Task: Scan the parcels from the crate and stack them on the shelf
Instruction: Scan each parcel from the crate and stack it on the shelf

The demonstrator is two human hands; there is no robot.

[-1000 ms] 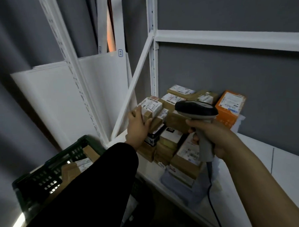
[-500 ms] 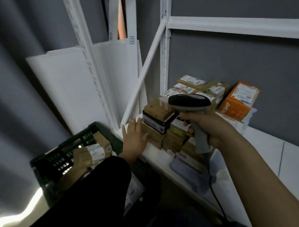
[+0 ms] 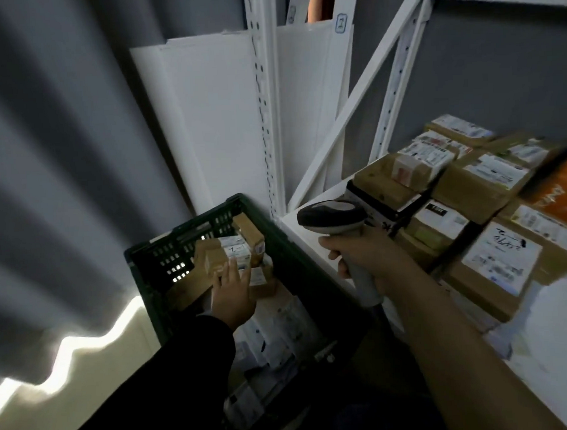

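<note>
Crate (image 3: 154, 262) at left, shelf (image 3: 304, 228) at right.
In the crate, loose parcels (image 3: 227, 253) lie under the left hand (image 3: 232, 295), perhaps touching it; stacked parcels (image 3: 492, 261) sit on the shelf behind the scanner (image 3: 332, 216); boards (image 3: 213, 120) stand behind the crate.

One green crate (image 3: 137, 253), one scanner (image 3: 332, 217), two hands: left (image 3: 234, 298), right (image 3: 365, 260). On the shelf (image 3: 304, 233) roughly a dozen brown parcels (image 3: 492, 261), too blurred to count exactly, plus one orange box (image 3: 560, 189). In the crate, at least four small boxes (image 3: 241, 246).
</note>
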